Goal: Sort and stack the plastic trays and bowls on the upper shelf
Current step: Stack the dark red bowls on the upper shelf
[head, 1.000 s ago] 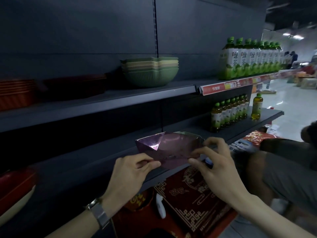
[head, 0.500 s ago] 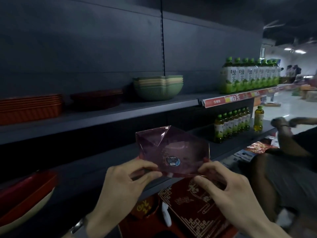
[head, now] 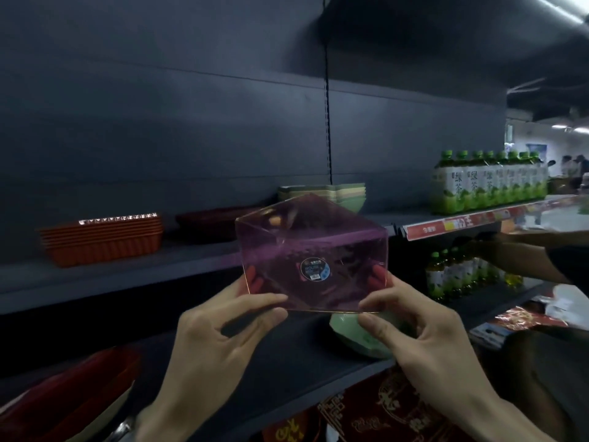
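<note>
Left hand point(head: 207, 349) lower centre-left of frame, forearm rising from bottom edge, thumb on near face of purple tray point(head: 314, 253), fingertips point(head: 251, 277) showing through far side. Right hand point(head: 424, 342) lower centre-right, mirrored pinch on opposite corner, thumb forward. Both wrists bent back, palms facing each other.

Glossy translucent purple plastic bowl point(head: 314, 250); matt grey shelf point(head: 127, 275).
</note>
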The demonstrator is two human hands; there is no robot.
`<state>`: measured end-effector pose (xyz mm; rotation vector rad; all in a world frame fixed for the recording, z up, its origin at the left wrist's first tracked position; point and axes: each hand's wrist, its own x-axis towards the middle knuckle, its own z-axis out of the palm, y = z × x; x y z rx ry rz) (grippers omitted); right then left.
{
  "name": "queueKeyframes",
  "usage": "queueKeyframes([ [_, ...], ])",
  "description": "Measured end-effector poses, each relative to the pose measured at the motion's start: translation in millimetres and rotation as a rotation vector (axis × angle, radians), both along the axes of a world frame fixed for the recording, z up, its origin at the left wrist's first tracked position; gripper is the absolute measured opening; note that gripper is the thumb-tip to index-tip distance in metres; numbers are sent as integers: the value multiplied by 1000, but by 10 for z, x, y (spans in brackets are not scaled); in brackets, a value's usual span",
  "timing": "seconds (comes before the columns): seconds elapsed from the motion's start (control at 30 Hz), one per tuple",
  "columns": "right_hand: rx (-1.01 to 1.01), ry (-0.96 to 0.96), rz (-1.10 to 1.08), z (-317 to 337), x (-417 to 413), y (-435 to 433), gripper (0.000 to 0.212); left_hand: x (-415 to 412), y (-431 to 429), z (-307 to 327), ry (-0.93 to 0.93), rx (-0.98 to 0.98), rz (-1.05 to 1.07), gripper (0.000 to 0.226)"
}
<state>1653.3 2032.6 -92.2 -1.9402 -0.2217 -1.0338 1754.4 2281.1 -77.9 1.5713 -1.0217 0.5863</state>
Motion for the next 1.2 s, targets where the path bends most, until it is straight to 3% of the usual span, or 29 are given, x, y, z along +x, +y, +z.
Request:
queueKeyframes([
  [0.23, 0, -37, 144, 526, 565, 212, 14, 262, 209, 474, -132, -86, 152, 19],
  [0.43, -83, -139, 172, 982, 1212, 295, 13, 713, 387, 875, -229, -36, 327, 16],
  [0.83, 108, -200, 200, 1368, 2611, 426, 21, 1699, 366, 1197, -188, -84, 485, 4],
  [1.2, 177, -224, 137, 1264, 3307, 495, 14, 2356, 234, 1051, -109, 135, 554, 19],
])
